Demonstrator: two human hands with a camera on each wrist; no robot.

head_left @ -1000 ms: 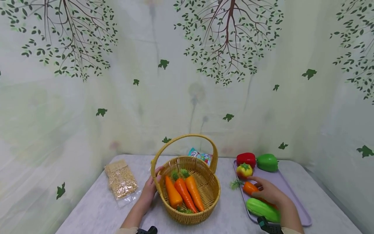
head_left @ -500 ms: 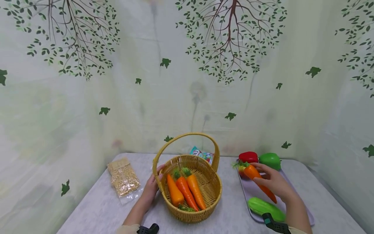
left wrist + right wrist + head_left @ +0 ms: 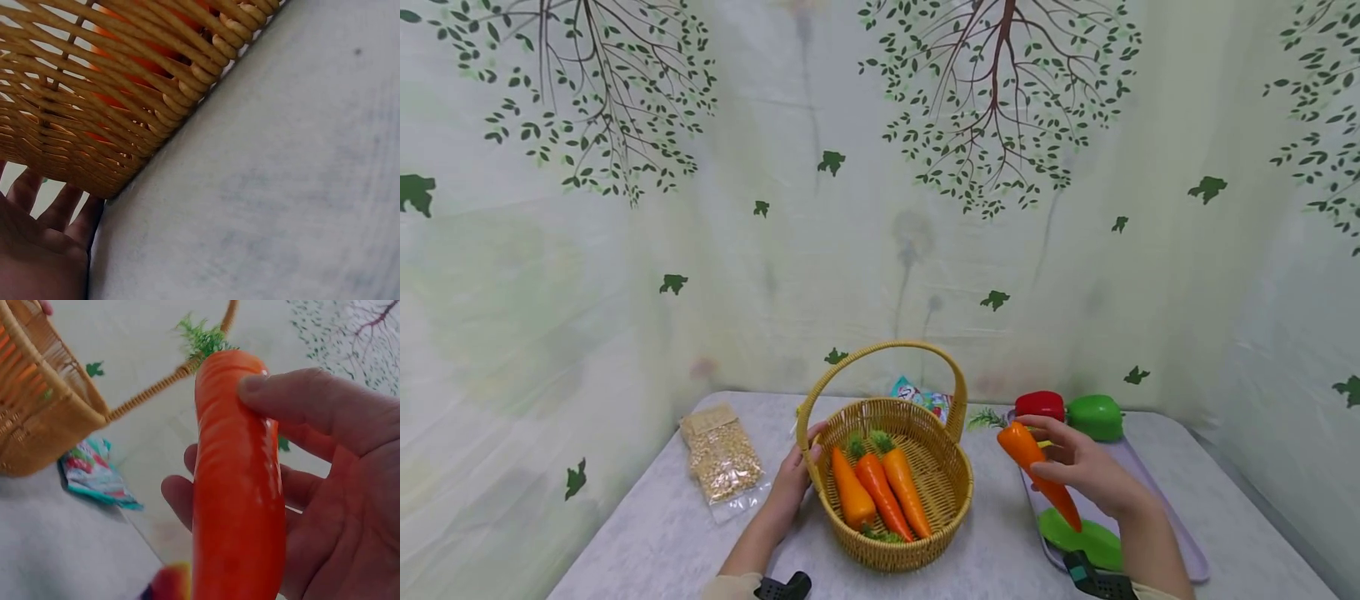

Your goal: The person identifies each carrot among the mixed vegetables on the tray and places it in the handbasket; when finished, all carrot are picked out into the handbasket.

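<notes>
My left hand (image 3: 790,483) holds the left side of a wicker basket (image 3: 964,500) near its handle's foot; several fingers (image 3: 59,203) lie along the outer wall in the left wrist view. Three orange carrots (image 3: 880,492) with green tops lie inside the basket. Another carrot (image 3: 1037,471) is pinched in my right hand (image 3: 1090,471), raised above the tray's left edge and tilted, thick end up and to the left. Its feathery green top (image 3: 987,418) points toward the basket. In the right wrist view the thumb (image 3: 256,390) presses the carrot near its top, with fingertips behind it.
A lavender tray (image 3: 1176,533) on the right bears a red pepper (image 3: 1039,405), a green pepper (image 3: 1096,418), a green cucumber-like vegetable (image 3: 1086,540) and a yellow-red one (image 3: 172,581), mostly hidden. A bag of grains (image 3: 722,458) lies left; a colourful packet (image 3: 925,400) lies behind the basket.
My right hand has lifted the carrot off the tray and carried it up and a little left, turning its thick end upward. The left hand stays at the basket.
</notes>
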